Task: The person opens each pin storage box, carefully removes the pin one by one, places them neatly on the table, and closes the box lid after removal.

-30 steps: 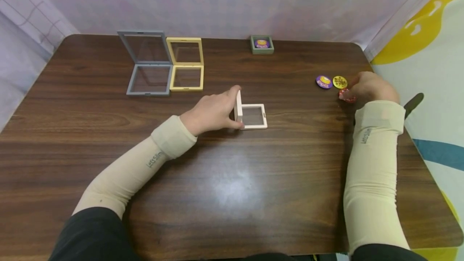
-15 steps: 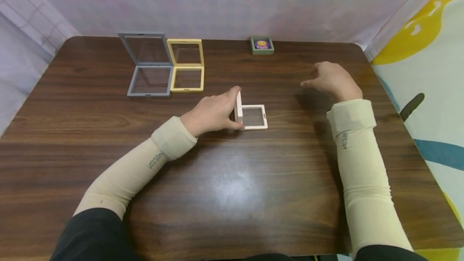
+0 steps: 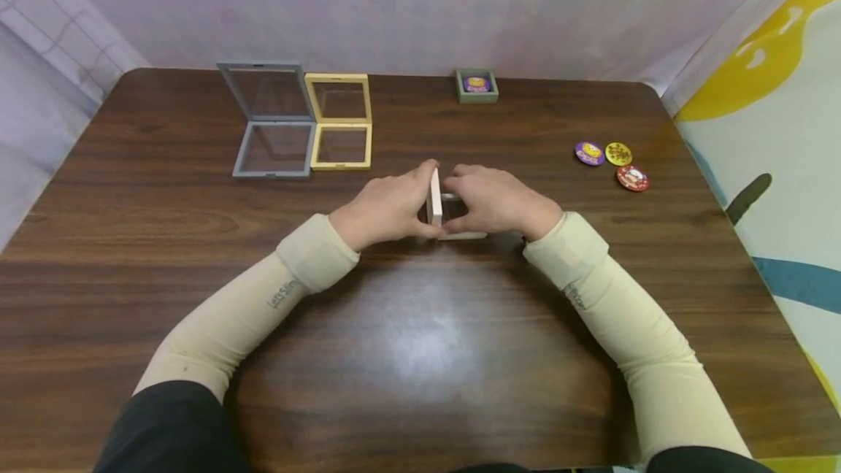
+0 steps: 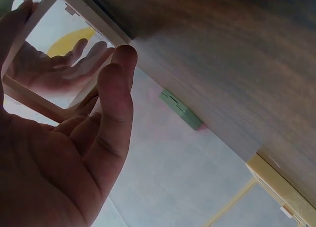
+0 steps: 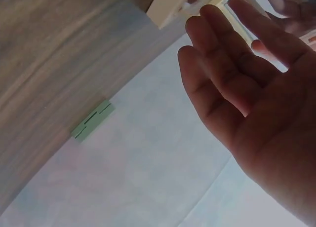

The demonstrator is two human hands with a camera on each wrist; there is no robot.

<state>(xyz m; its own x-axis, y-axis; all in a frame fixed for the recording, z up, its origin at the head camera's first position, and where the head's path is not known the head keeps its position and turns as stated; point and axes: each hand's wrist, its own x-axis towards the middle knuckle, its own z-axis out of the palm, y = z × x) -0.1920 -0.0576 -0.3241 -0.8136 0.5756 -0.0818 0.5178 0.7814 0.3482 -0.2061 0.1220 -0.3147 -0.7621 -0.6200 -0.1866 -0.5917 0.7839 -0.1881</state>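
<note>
A small hinged white display frame (image 3: 434, 199) with clear film stands half open on the wooden table, one half upright and the other flat. My left hand (image 3: 388, 206) holds the upright half by its edges between thumb and fingers. From the other side, my right hand (image 3: 499, 203) reaches over the flat half, its fingertips close to the upright half. Its fingers are loosely bent, and nothing shows in the palm in the right wrist view. Through the clear film (image 4: 74, 34) the left wrist view also shows the right hand. Most of the flat half is hidden beneath the right hand.
Behind on the left stand an open grey frame (image 3: 274, 175) and an open yellow frame (image 3: 342, 166). A green box (image 3: 477, 98) with a purple badge sits at the back. Purple (image 3: 589, 153), yellow (image 3: 619, 153) and red badges (image 3: 633, 178) lie at right.
My right hand has moved left from the red badge to the white display frame, leaving three badges lying at right. The left hand keeps its hold on the upright half.
</note>
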